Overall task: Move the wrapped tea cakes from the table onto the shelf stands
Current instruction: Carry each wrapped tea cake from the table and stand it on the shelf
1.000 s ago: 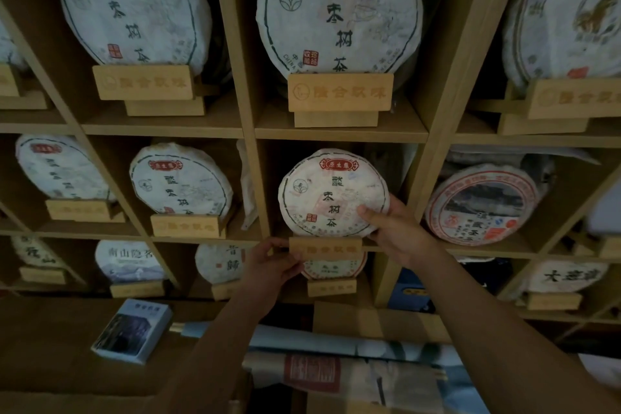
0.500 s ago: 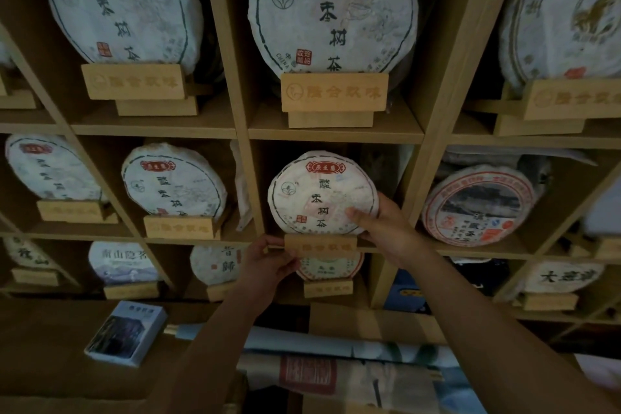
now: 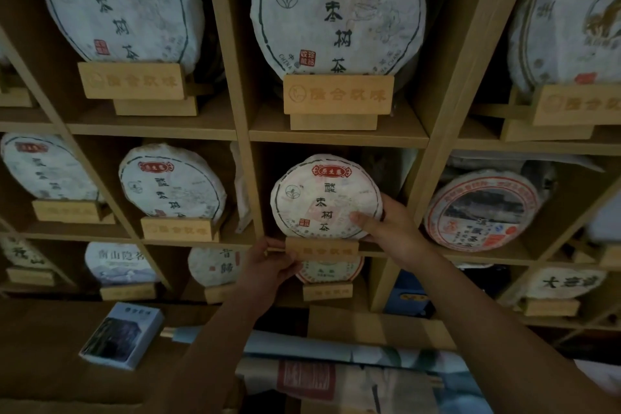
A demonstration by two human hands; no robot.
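A round tea cake in white paper with a red label and black characters stands upright in the middle cubby of the wooden shelf. It rests on a small wooden stand. My right hand grips the cake's lower right edge, thumb across its face. My left hand pinches the left end of the stand.
Wrapped tea cakes on wooden stands fill the neighbouring cubbies, such as a large one above and one to the left. Below the shelf lie a small boxed pack, rolled paper and a printed sheet.
The tea cake and stand have shifted slightly left within the cubby, with both hands following. Grips are unchanged.
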